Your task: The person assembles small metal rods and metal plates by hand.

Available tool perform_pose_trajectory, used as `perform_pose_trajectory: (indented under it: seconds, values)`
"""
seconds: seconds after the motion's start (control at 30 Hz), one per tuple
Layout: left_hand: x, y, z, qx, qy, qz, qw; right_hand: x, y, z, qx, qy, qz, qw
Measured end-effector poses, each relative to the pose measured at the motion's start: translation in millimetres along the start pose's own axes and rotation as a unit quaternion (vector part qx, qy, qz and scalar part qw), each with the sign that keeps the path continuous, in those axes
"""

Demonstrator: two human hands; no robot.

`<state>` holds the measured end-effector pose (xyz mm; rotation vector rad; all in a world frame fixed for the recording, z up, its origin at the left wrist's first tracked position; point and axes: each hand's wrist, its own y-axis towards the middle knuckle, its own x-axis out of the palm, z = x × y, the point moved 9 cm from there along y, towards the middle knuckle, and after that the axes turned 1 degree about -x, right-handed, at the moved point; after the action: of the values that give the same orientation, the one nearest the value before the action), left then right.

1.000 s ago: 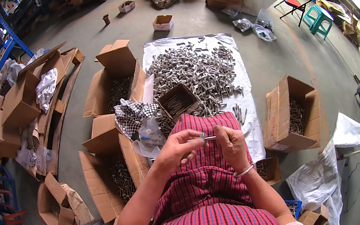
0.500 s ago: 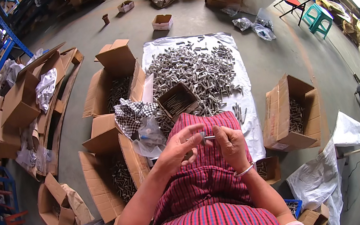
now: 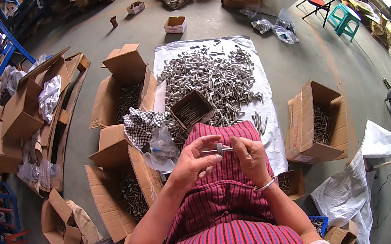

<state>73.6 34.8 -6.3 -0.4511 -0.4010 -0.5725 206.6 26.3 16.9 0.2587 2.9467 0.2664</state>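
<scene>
In front of my lap, my right hand [image 3: 251,156] is closed, pinching one end of a thin metal rod [image 3: 228,149]. A dark grey ring-shaped piece [image 3: 219,148] sits around the rod, just left of the right fingertips. My left hand [image 3: 191,164] is around the rod's other end with its fingers apart. Its thumb tip lies against or just below the ring's lower edge, and the index finger stretches above it; whether the thumb presses on it I cannot tell. A large heap of short metal pins [image 3: 213,72] covers the white sheet [image 3: 269,109] ahead.
An open carton [image 3: 198,120] of long thin pieces stands at the heap's near edge. Cardboard boxes [image 3: 147,162] with metal parts stand left, beside a checked cloth [image 3: 141,126]; another box [image 3: 306,126] stands right. A wooden pallet [image 3: 69,118] lies far left, a green stool [image 3: 343,20] far right.
My left thumb and index finger have spread apart, and the thumb has dropped lower. The ring and the rod's left end now show more plainly. My right hand keeps its grip.
</scene>
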Motion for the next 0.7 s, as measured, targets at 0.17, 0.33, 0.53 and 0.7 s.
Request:
perform_pose_trajectory:
  seconds: [0.17,0.33,0.53,0.7]
  values:
    - [7,-4,14,0.077,0.027,-0.001,0.997,0,0,-4,-0.002,-0.002,-0.001,1.0]
    - [-1,-6,15,0.051,0.032,0.058,0.996,12,-8,0,0.112,0.145,-0.081,0.98]
    - [-5,-10,24,0.102,0.12,0.101,0.982,9,-9,24,0.226,0.157,-0.124,0.953]
    - [-1,-10,24,0.1,0.1,0.101,0.985,1,-6,3,0.134,0.177,-0.008,0.975]
